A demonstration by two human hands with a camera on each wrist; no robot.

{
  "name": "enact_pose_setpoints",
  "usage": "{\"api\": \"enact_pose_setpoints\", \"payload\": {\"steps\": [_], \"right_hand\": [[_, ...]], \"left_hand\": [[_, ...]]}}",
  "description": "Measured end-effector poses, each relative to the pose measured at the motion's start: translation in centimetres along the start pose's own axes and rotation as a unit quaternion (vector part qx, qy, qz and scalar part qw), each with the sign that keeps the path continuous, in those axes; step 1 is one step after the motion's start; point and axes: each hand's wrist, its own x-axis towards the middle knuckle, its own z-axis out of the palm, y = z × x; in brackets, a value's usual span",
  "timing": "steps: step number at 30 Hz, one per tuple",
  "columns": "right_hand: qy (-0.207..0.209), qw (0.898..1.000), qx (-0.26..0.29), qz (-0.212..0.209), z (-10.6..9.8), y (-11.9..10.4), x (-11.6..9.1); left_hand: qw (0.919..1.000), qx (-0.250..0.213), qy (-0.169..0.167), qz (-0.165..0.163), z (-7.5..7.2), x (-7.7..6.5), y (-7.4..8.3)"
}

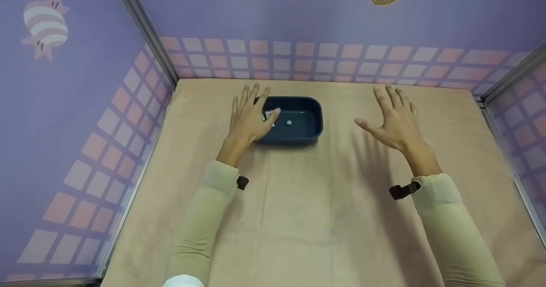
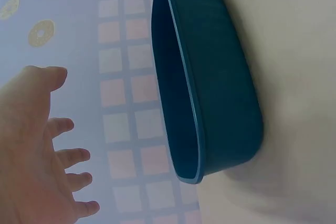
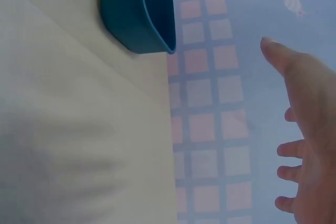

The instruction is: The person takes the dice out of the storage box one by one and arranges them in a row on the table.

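Note:
A dark teal rectangular bin (image 1: 298, 141) stands near the back of the table, with several small white dice inside. One die (image 1: 289, 123) lies apart on the bin's floor; the others are bunched at its left end, partly covered by my left hand (image 1: 249, 120). That hand hovers over the bin's left end with fingers spread and holds nothing. In the left wrist view it shows beside the bin (image 2: 226, 77), apart from it. My right hand (image 1: 396, 123) is held in the air to the right of the bin, fingers spread, nothing in it.
A beige cloth (image 1: 294, 210) covers the table. Purple panels with pink and white checks (image 1: 349, 59) enclose it at the back and both sides, joined by metal posts (image 1: 149, 31). Dark straps with small devices (image 1: 403, 190) sit at both wrists.

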Motion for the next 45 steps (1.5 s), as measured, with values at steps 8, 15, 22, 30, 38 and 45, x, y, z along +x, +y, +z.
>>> {"api": "enact_pose_setpoints", "payload": {"steps": [8, 15, 22, 30, 38, 45], "right_hand": [[-0.026, 0.992, 0.127, -0.007, 2.5, -1.1, 0.9], [-0.018, 0.965, 0.262, -0.01, 7.3, -2.4, 1.9], [-0.04, 0.9, 0.428, 0.065, 12.3, -4.4, 2.7], [-0.07, 0.798, 0.573, 0.171, 14.9, -5.6, 2.7], [-0.07, 0.782, 0.594, 0.176, 15.3, -6.1, 3.1], [-0.075, 0.773, 0.612, 0.153, 14.7, -7.2, 1.7]], "left_hand": [[0.9955, -0.081, 0.033, -0.036, 0.6, -0.5, -3.0], [0.9559, -0.275, 0.033, -0.096, 3.5, -0.9, -6.3], [0.8899, -0.424, 0.006, -0.167, 5.9, -1.1, -7.9], [0.8735, -0.452, -0.003, -0.18, 7.1, -0.7, -8.0], [0.8806, -0.445, -0.012, -0.164, 7.1, -0.4, -8.3], [0.8673, -0.473, -0.02, -0.154, 6.2, -1.9, -9.4]]}}
